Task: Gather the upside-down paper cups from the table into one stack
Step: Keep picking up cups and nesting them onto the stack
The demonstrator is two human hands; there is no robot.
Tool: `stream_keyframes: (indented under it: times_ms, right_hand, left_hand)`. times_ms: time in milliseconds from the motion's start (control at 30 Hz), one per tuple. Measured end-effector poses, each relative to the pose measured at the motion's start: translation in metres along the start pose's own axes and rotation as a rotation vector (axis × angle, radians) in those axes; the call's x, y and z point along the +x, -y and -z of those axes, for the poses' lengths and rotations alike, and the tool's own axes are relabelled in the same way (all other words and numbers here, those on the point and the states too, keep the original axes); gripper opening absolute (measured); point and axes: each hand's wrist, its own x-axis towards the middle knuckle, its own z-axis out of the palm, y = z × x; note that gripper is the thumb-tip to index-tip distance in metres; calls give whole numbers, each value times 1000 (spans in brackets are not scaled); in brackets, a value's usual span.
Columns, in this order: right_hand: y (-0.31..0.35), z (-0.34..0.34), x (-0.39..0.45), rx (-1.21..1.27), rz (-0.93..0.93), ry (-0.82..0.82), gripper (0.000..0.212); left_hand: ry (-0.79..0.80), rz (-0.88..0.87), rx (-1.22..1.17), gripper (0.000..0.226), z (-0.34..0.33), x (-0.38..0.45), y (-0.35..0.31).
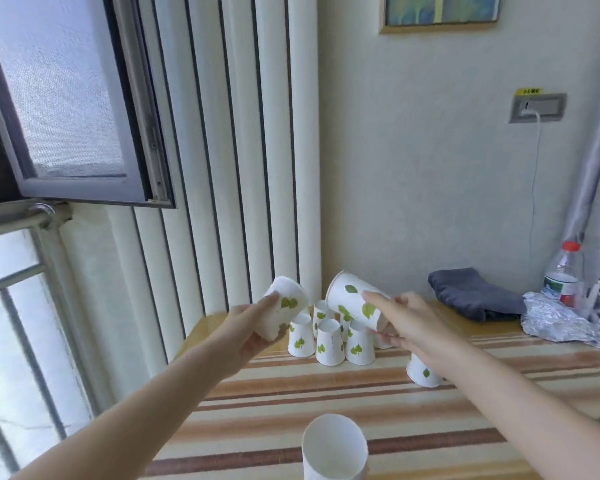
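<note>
My left hand holds a white paper cup with green leaf prints tilted in the air, base up and away from me. My right hand grips a second, similar cup, tilted with its base pointing up-left towards the first; the two cups are apart. Below and between my hands, several upside-down leaf cups stand clustered on the striped tablecloth. One more upside-down cup stands under my right wrist, partly hidden. Another cup stands at the near edge.
A white radiator and wall rise behind the table. At the back right lie a folded grey cloth, crumpled foil and a plastic bottle with a red cap. An open window hangs at left.
</note>
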Motion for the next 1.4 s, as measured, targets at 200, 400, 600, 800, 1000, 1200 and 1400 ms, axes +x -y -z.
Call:
stream_keyframes:
  times_ms: [200,400,600,800,1000,1200,1400]
  right_hand:
    - [3,-10,-69,79,5,86,68]
    - [4,-4,-111,-68,102,193,82]
    - [-8,10,-125,-155,116,79,93]
    - [-22,33,-129,-102,154,-72,80]
    - [-15,23,-130,-27,262,-60,85]
    - [-25,-17,-133,-212,369,75,84]
    - [-58,-37,-132,-337,332,206,93]
  left_hand:
    - [180,-62,17,57,-30,-70,6]
    - [322,-126,250,50,-34,-104,-1]
    - [240,-288,530,70,-38,-119,25]
    - [287,-387,716,76,-37,-119,58]
    - [335,-349,777,94,-29,-118,77]
    - [291,-264,659,107,-8,-121,75]
    - [230,-237,618,100,13,-124,66]
